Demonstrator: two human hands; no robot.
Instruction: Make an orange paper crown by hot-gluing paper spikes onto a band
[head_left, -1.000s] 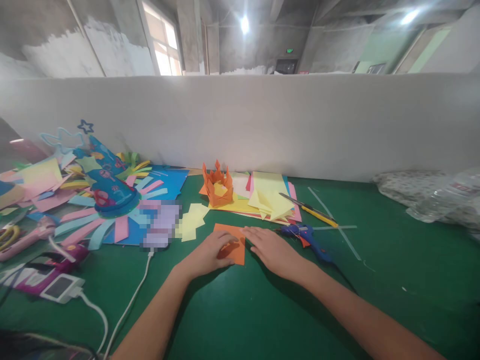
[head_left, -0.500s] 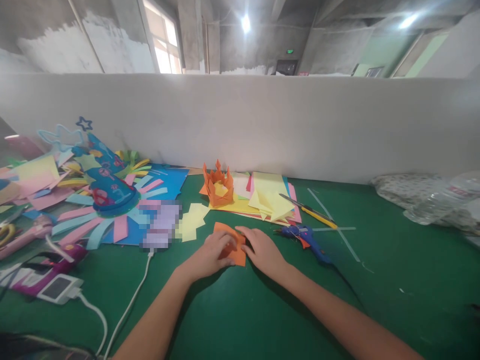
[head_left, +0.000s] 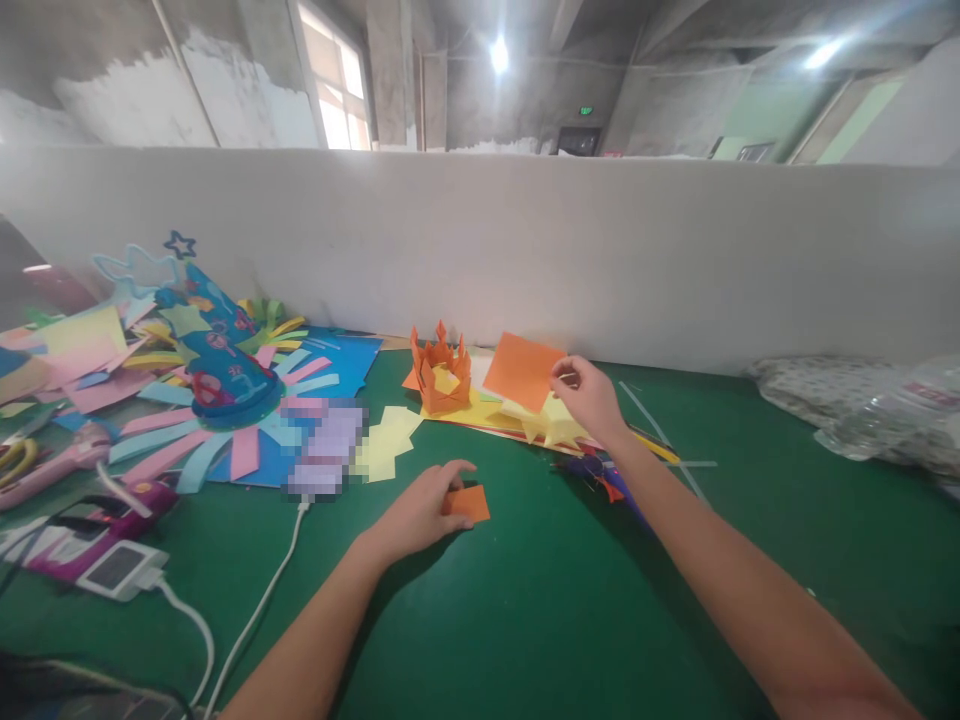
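Note:
My left hand (head_left: 421, 510) rests on the green table (head_left: 525, 620), its fingers lying over a small orange paper piece (head_left: 469, 503). My right hand (head_left: 592, 398) is raised above the stack of coloured paper (head_left: 525, 415), pinching a larger orange sheet (head_left: 523, 371) by its right edge. An orange folded paper crown (head_left: 441, 371) stands just left of that sheet. Yellow paper scraps (head_left: 386, 445) lie left of my left hand.
A blue paper hat (head_left: 217, 350) with coloured strips sits at the left, with pink tools and a white cable (head_left: 259, 610) nearer me. A blue glue gun (head_left: 600, 478) and a yellow knife (head_left: 652, 445) lie under my right arm. Plastic bags (head_left: 862, 405) are at the right. A white wall borders the back.
The orange sheet has parted in two. My right hand lifted the larger piece up and away toward the paper stack, while my left hand stayed on the small piece.

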